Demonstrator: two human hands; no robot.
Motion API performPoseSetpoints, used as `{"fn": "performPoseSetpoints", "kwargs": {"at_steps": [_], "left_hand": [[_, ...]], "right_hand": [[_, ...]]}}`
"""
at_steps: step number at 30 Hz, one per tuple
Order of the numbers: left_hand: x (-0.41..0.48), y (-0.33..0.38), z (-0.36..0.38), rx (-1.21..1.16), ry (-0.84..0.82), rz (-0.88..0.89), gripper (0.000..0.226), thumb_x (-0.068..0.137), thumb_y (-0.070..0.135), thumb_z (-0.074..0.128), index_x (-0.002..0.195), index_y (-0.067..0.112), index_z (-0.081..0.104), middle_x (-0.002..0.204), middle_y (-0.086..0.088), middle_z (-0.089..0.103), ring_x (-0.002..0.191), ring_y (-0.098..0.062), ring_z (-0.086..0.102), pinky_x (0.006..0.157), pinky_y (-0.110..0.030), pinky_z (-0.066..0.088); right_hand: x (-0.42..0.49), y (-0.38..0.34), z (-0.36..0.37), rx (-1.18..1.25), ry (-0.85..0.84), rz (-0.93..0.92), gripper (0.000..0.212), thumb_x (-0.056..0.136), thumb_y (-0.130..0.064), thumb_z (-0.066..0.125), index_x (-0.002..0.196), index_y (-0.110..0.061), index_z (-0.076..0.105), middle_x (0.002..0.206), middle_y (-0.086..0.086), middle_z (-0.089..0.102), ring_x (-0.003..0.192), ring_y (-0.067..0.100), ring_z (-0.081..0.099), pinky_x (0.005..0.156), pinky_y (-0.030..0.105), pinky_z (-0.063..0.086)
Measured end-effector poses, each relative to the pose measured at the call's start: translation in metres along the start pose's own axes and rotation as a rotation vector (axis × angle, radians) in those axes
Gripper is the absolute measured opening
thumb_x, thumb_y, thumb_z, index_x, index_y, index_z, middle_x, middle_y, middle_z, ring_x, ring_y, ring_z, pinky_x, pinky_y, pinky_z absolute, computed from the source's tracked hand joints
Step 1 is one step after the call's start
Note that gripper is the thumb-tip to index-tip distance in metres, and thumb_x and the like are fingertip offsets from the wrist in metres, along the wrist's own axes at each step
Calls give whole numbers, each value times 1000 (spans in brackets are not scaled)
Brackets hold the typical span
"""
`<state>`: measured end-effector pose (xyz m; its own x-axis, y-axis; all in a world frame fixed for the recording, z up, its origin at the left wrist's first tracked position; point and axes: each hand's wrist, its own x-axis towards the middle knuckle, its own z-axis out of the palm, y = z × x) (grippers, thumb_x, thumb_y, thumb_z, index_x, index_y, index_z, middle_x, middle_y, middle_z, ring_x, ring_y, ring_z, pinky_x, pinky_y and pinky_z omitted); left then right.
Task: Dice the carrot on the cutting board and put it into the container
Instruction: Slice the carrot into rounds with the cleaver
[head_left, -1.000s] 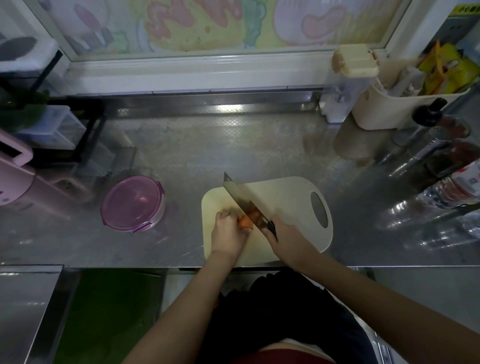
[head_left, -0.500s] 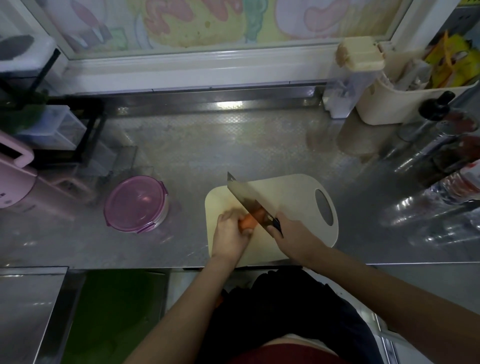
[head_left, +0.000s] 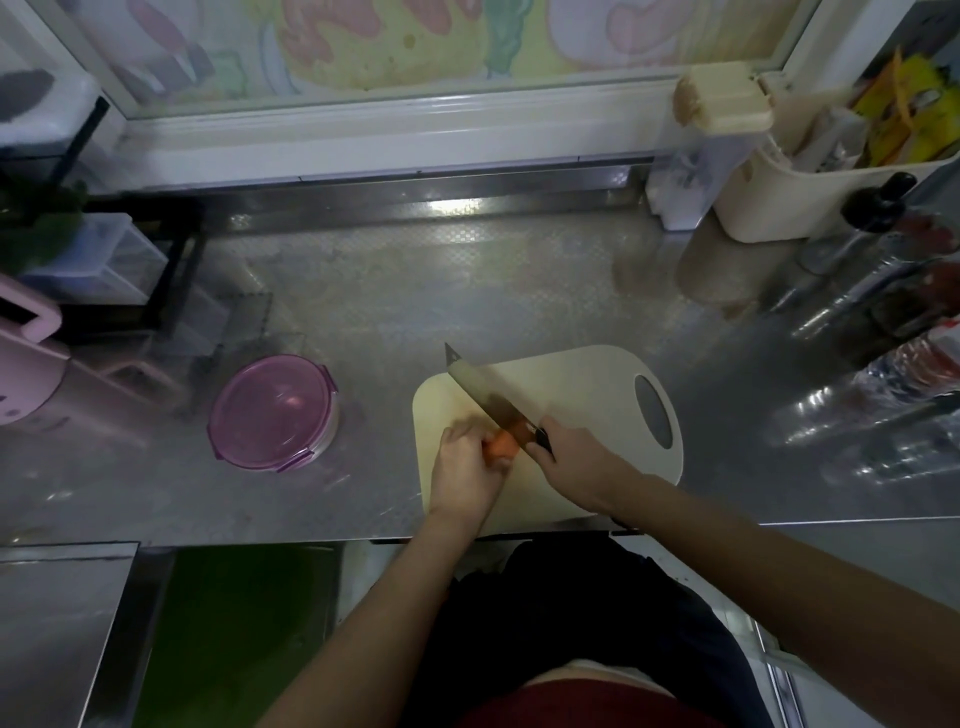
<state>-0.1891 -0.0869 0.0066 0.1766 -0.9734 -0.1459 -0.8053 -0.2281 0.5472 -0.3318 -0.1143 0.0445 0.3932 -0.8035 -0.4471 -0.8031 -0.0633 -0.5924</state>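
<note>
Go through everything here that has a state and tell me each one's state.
Cream plastic cutting board: flat on the steel counter.
Orange carrot: on the board, held down, no diced pieces visible.
Broad-bladed knife: blade across the carrot, motion-blurred.
Round container with purple lid: lid on, left of the board.
Left hand: holds the carrot.
Right hand: grips the knife handle.

glossy embossed metal counter (head_left: 363, 312), matt plastic cutting board (head_left: 587, 384)

Carrot (head_left: 501, 445): mostly hidden under left hand (head_left: 465, 470) and knife (head_left: 483, 392).
Knife blade: motion-blurred; handle covered by right hand (head_left: 576, 460).
Pink appliance (head_left: 21, 364): cut off by left edge.
Bottles (head_left: 883, 405): cut by right edge.
</note>
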Motion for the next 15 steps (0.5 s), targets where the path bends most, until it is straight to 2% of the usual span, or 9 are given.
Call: {"fn": "performPoseSetpoints", "kwargs": {"at_steps": [4,8,11,15], "left_hand": [[1,0,0,-7,-7,-4,21,76,18,70,94,9,65,103,-7,61,99,-22,48,76,-18,30],[3,0,0,0,-13,-1,21,76,18,70,95,9,64,104,-6,60,99,-22,48,74,-17,29],[4,-1,0,29,-29,-1,23,77,21,69,96,10,63,105,-7,59,101,-22,48,79,-20,33],[5,-3,1,27,-24,-3,24,77,21,69,98,11,65,106,-5,61,101,-22,48,80,-21,34]], "right_hand": [[9,-3,4,30,-12,4,24,100,-23,40,110,-3,48,103,21,61,94,33,57,71,30,35],[7,0,7,50,10,-16,13,99,-22,41,99,-10,45,99,21,61,92,34,58,68,29,31],[3,6,8,35,13,-14,22,99,-24,41,106,-4,47,98,20,61,90,33,58,69,30,33],[-8,18,8,22,-9,-15,27,99,-27,39,114,-5,46,99,17,61,89,30,58,77,37,43]]}}
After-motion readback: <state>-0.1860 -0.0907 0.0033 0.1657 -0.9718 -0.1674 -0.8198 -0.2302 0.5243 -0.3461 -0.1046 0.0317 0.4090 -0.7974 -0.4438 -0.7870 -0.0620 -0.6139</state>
